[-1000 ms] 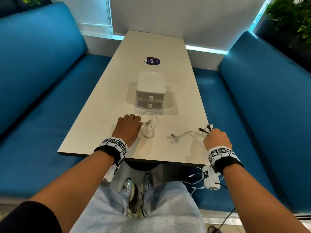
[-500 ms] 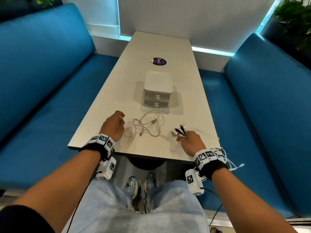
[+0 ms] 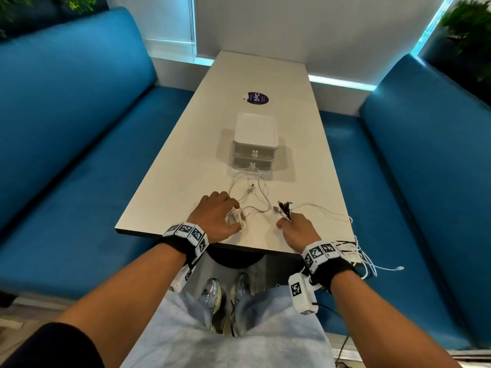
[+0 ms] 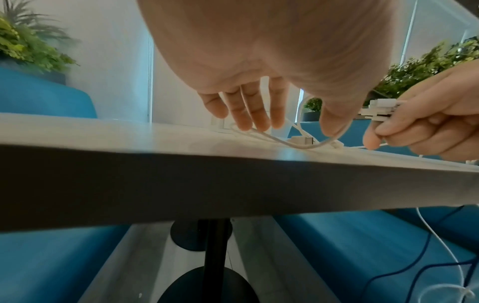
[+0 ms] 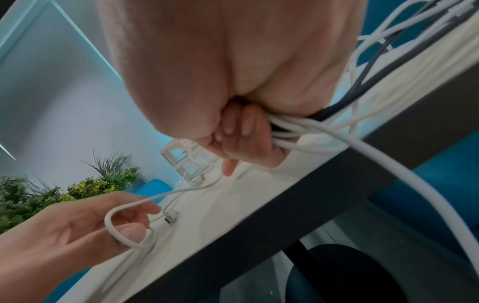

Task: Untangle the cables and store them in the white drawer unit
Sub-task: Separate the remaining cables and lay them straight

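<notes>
My right hand [image 3: 297, 229] sits knuckles-up at the table [image 3: 170, 187] edge nearest me, fingers clenched round a bundle of white and dark cables [image 5: 305, 127] trailing off that edge. My left hand [image 3: 215, 216], palm down, hooks a white cable loop [image 5: 116, 223] between thumb and spread fingers, the loose tangle [image 3: 249, 192] lying between it and the closed white drawer unit [image 3: 255, 142].

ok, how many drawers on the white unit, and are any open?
2. Top drawer sits directly above the bottom drawer in the white drawer unit mid-table; both look closed, each with a small white knob.
</notes>
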